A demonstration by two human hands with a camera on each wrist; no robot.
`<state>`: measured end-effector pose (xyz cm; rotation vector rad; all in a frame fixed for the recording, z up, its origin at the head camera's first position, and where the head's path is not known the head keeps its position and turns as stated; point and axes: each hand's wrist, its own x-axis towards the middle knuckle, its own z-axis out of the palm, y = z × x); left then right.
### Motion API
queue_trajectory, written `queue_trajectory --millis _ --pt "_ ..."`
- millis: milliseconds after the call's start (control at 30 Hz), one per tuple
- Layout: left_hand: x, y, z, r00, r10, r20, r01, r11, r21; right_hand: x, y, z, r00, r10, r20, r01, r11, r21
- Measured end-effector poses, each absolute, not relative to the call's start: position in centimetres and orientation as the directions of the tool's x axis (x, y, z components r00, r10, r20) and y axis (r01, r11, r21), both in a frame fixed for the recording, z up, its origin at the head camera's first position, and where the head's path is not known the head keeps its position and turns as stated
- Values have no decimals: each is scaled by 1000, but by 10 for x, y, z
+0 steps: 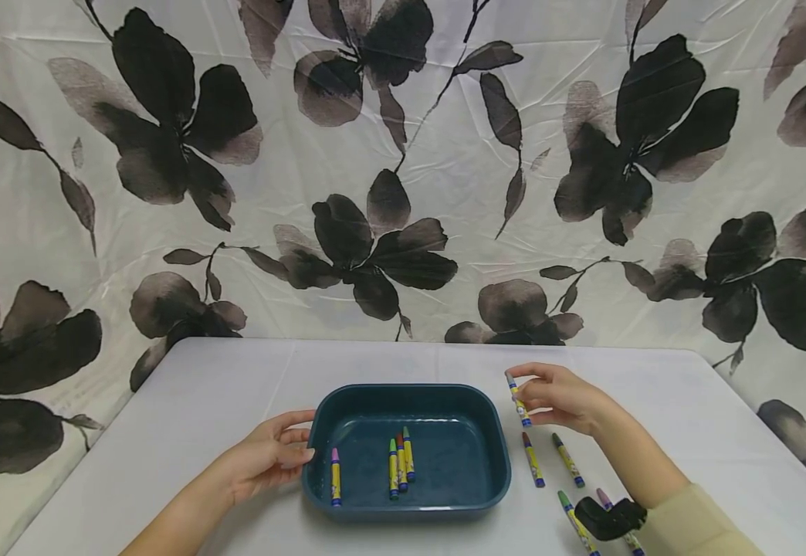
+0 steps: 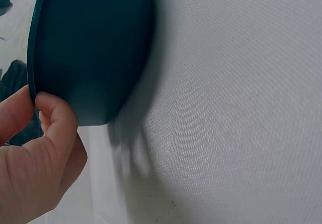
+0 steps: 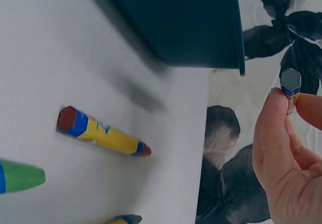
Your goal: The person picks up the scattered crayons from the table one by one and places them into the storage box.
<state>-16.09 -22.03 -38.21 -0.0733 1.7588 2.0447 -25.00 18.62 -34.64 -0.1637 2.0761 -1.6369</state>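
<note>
In the head view a dark teal tray (image 1: 458,455) rests on the white table. My left hand (image 1: 271,455) pinches its left rim between thumb and fingers, plainly seen in the left wrist view. To the right of the tray my right hand (image 1: 563,398) pinches a grey crayon (image 1: 518,401) in a yellow and blue wrapper, raised over the table. The right wrist view shows the crayon's flat grey end (image 3: 291,80). Inside the tray lie a pink crayon (image 1: 336,477) on the left and, grouped near the middle, a light green crayon (image 1: 393,469), a reddish-brown crayon (image 1: 401,463) and a darker green crayon (image 1: 408,455).
Right of the tray, a brown-red crayon (image 1: 533,459) and a dark green crayon (image 1: 568,461) lie on the table (image 1: 236,386). Nearer are a green crayon (image 1: 576,525) and a pinkish crayon (image 1: 604,498), partly behind a black wrist-worn piece (image 1: 607,519). Floral cloth (image 1: 486,193) hangs behind.
</note>
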Motion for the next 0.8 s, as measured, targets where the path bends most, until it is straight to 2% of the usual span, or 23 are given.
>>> queue_trajectory --millis 800 --pt "-161 -220 -382 -902 289 -321 -362 -98 927 -252 151 -349 -865 -407 -293 220 217 -951"
